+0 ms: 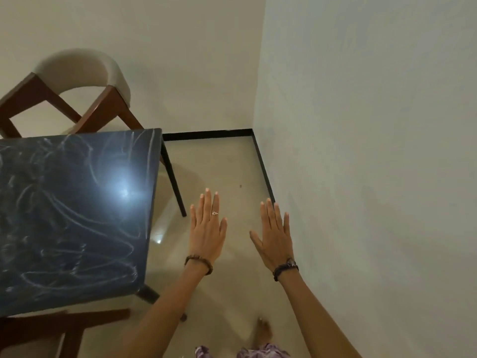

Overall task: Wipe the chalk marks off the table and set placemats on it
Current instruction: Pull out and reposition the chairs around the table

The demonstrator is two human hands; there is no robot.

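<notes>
A dark table (64, 215) fills the left of the view, its top covered in white chalk scribbles (85, 210). A bright light reflects off the top near its right edge. To the right of the table, above the floor, my left hand (206, 228) and my right hand (275, 236) are stretched out flat, palms down, fingers straight. Both hold nothing and neither touches the table. No cloth and no placemats are in view.
A wooden chair with a cream padded back (77, 83) stands behind the table's far end. Another wooden chair (64, 329) shows under the near corner. A white wall (374, 177) runs close on the right, meeting the back wall in a corner with black skirting. My bare foot (263, 332) is on the tiled floor.
</notes>
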